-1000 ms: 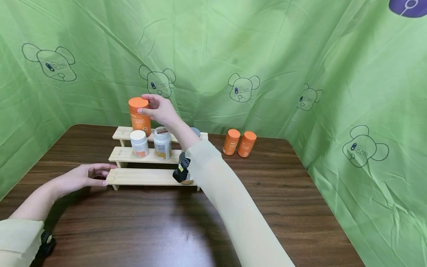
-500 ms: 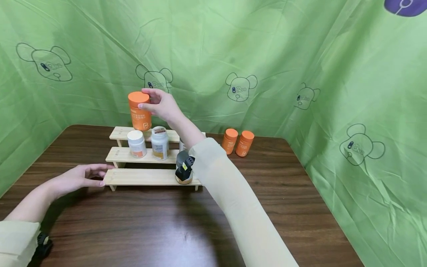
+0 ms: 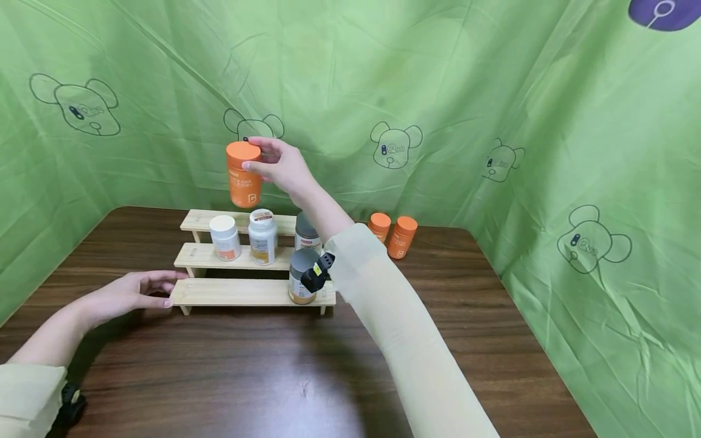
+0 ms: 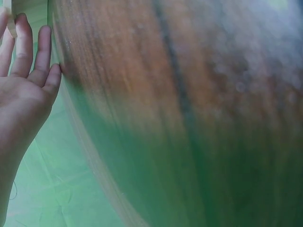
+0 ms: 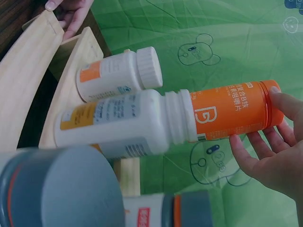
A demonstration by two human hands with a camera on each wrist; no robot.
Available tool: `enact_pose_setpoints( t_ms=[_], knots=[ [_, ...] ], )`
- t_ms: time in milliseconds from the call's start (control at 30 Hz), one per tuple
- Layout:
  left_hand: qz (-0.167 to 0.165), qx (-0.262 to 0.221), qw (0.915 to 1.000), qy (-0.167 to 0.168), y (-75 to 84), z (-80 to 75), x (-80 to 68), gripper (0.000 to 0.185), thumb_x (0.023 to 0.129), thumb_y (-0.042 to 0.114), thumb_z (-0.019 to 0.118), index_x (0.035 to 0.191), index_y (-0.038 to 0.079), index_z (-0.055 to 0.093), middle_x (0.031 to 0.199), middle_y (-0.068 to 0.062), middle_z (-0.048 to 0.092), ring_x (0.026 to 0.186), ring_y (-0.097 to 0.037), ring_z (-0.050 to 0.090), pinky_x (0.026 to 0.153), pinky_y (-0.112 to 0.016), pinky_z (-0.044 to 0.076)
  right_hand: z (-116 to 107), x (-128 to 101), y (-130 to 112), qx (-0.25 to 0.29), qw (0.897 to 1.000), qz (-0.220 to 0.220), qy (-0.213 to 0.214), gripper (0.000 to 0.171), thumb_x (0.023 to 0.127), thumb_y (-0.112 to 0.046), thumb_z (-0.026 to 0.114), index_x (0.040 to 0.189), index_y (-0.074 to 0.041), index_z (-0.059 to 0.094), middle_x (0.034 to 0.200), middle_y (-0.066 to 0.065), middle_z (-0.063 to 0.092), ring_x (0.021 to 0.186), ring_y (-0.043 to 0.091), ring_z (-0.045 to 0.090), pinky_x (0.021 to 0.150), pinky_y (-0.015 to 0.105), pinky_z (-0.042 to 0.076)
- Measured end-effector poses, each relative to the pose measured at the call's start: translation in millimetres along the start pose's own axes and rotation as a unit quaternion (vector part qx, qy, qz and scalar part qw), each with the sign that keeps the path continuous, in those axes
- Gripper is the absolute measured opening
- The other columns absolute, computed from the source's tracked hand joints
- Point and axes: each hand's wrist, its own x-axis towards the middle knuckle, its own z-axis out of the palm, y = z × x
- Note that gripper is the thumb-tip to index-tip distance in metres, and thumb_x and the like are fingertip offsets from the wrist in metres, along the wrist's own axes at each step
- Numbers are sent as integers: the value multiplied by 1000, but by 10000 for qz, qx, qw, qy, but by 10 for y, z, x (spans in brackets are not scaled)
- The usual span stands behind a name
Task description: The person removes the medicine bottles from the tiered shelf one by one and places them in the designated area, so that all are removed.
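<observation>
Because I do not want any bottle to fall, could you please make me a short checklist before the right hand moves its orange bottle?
1. Right hand grips the orange bottle: ok, near its cap.
2. Orange bottle off the top shelf: ok, raised above it in the head view.
3. Left hand touches the lowest shelf: ok, at its left end.
4. White bottles upright: ok, both stand on the middle shelf.
5. Both orange table bottles fully visible: not ok, the right sleeve partly hides one.

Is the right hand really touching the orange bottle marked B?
Touching. In the right wrist view, the right hand lays its thumb across the lid of the orange bottle marked B.
</observation>
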Motion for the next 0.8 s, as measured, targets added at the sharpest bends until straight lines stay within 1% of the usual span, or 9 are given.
enact_pose_setpoints(
  t_ms=[200, 267, 400, 600, 800],
  knots=[
    [54, 50, 10000, -31, 3, 0, 6, 57, 88, 16, 66, 138, 2, 44, 110, -7, 65, 96, -3, 60, 76, -18, 45, -135, -18, -45, 115, 9999, -94, 18, 55, 80, -10, 75, 131, -17, 55, 122, -6, 59, 105, 8, 58, 80, 27, 53],
    [124, 18, 9999, -55, -6, -1, 9, 56, 88, 15, 66, 137, 0, 44, 110, -7, 65, 95, -3, 60, 76, -17, 45, -182, -25, -65, 102, 9999, -90, 24, 56, 80, -11, 75, 131, -18, 55, 123, -6, 59, 106, 9, 58, 80, 26, 52],
    [129, -29, 9999, -28, -28, 0, 8, 56, 88, 13, 66, 137, 0, 44, 109, -5, 65, 95, -2, 60, 75, -17, 45, -262, -48, -121, 183, 9998, -74, 25, 57, 80, -10, 75, 132, -18, 55, 125, -5, 59, 108, 8, 58, 82, 27, 52],
    [177, -60, 9998, -27, -17, 1, 4, 56, 87, 13, 66, 137, 1, 44, 108, -6, 65, 95, -3, 60, 75, -17, 45, -378, -160, -252, 234, 9997, -28, 55, 57, 81, -6, 74, 133, -14, 53, 127, -2, 59, 110, 10, 57, 85, 30, 51],
    [152, -53, 9999, -37, 6, 5, -4, 56, 87, 15, 66, 137, 2, 45, 108, -6, 65, 95, -3, 60, 76, -17, 44, -513, -231, -328, 306, 9994, -29, 140, 56, 79, -7, 75, 131, -17, 55, 125, -5, 60, 110, 9, 57, 85, 31, 51]
  ],
)
